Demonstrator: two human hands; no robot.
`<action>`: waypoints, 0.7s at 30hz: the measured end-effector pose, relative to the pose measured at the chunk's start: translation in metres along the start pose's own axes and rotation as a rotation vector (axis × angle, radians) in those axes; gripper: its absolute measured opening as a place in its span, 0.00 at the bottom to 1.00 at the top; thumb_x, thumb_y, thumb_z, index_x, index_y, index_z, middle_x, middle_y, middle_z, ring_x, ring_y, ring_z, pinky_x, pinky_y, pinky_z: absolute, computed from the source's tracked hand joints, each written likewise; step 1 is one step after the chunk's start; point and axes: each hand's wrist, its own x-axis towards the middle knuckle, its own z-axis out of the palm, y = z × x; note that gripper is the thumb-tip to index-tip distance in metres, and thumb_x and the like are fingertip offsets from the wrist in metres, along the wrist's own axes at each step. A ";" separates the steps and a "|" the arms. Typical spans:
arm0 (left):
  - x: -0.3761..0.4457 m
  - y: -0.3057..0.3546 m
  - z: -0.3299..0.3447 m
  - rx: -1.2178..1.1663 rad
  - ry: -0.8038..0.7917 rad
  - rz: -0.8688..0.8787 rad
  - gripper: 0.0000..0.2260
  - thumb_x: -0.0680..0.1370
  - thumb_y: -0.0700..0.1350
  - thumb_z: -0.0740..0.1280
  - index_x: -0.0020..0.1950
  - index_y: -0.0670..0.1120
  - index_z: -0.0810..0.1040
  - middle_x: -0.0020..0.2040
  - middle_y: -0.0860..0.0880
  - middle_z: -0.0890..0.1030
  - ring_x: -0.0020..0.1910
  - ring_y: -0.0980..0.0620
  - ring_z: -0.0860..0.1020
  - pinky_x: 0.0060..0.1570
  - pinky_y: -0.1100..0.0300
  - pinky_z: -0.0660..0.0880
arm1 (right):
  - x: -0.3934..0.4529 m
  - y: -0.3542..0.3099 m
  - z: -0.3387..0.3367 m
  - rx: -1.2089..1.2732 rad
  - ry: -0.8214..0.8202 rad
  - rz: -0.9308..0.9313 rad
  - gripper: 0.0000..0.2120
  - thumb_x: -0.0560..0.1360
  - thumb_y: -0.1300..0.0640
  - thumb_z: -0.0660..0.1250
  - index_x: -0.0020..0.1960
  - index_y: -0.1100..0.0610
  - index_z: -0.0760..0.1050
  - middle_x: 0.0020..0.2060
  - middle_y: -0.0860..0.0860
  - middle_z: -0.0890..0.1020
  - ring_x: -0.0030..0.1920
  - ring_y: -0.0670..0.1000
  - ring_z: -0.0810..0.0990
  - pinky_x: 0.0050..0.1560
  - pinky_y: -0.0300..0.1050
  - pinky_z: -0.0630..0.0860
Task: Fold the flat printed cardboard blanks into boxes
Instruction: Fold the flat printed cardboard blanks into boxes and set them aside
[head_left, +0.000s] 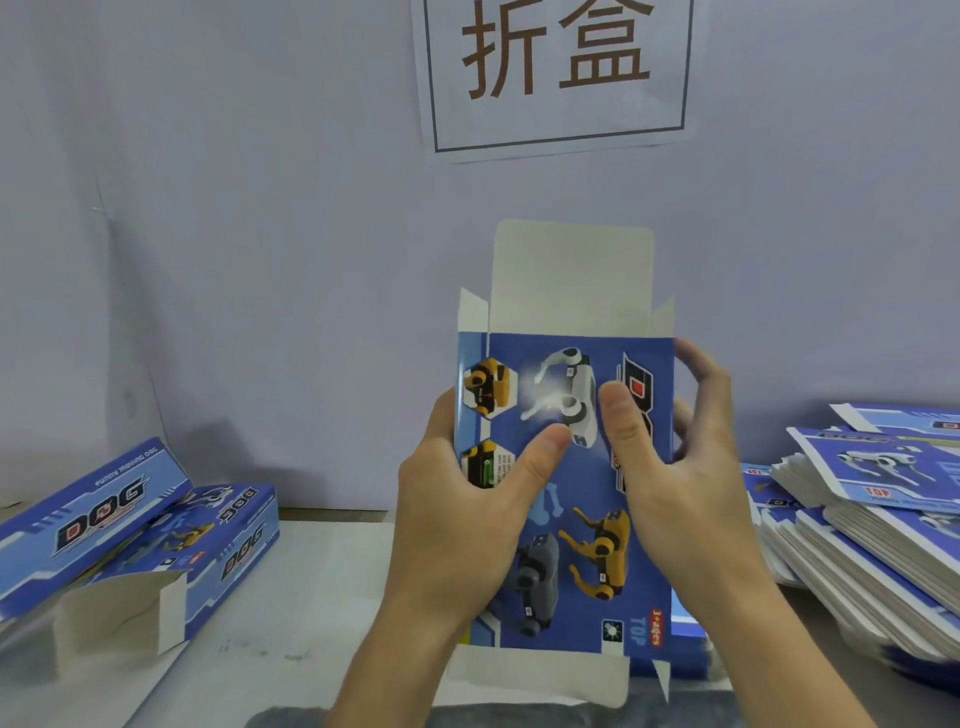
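Both hands (457, 499) (691, 483) grip an upright blue printed blank (571, 519), flaps open.

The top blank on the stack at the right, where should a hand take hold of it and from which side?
Probably its near-left edge: the top blank lies flat on the fanned stack of blanks, and that edge overhangs the sheets below. Come from the left, thumb on the printed face, fingers slipped beneath. Both the left hand and right hand are holding the box.
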 end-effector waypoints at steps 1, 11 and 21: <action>0.000 0.000 -0.001 -0.021 -0.013 -0.018 0.21 0.67 0.63 0.72 0.55 0.54 0.76 0.43 0.55 0.85 0.43 0.54 0.85 0.43 0.59 0.83 | -0.001 -0.001 0.001 0.001 0.004 -0.020 0.30 0.69 0.40 0.69 0.69 0.36 0.64 0.51 0.45 0.84 0.42 0.45 0.86 0.34 0.35 0.80; 0.007 0.021 -0.020 -0.035 0.175 0.156 0.30 0.70 0.59 0.73 0.69 0.62 0.67 0.49 0.63 0.84 0.44 0.59 0.85 0.38 0.66 0.80 | -0.015 -0.003 0.023 -0.008 -0.205 -0.147 0.33 0.73 0.49 0.68 0.75 0.40 0.58 0.50 0.30 0.82 0.50 0.35 0.83 0.42 0.27 0.77; 0.005 0.009 -0.018 -0.054 0.123 0.031 0.17 0.68 0.55 0.74 0.52 0.51 0.75 0.41 0.48 0.84 0.37 0.49 0.86 0.28 0.60 0.80 | -0.007 -0.003 0.011 0.051 -0.279 0.029 0.17 0.76 0.55 0.70 0.62 0.43 0.72 0.43 0.46 0.85 0.42 0.46 0.86 0.36 0.37 0.81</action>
